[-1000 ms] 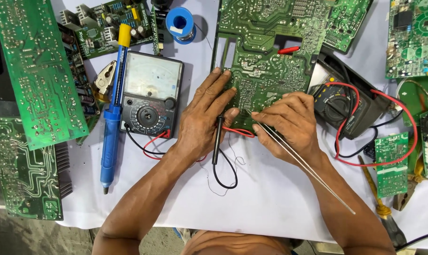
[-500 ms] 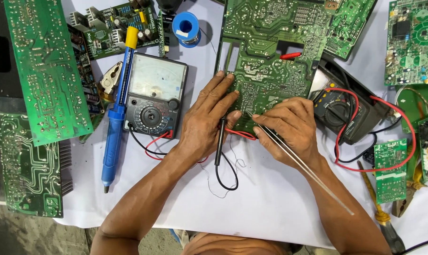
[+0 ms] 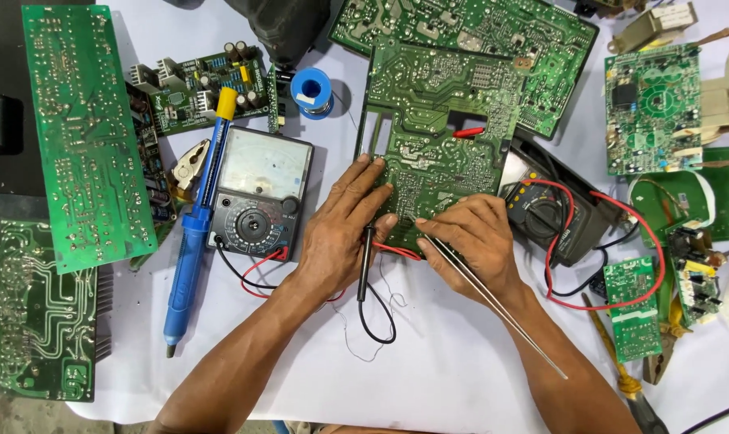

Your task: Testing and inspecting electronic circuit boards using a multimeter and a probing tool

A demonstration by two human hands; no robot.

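Observation:
A large green circuit board lies solder side up on the white cloth. My left hand rests flat on its lower left edge and holds it down. A black test probe lies by that hand's thumb, its lead looping below. My right hand grips long metal tweezers. Their tip touches the board near its lower edge, and the far end points to the lower right.
An analog multimeter and a blue desoldering pump lie to the left. A digital meter with red leads sits to the right. Several other green boards ring the cloth, with a blue solder spool at the top.
The view has shifted, so everything sits a little lower in the frame. Both hands keep their places on the board, with the tweezers still at its lower edge.

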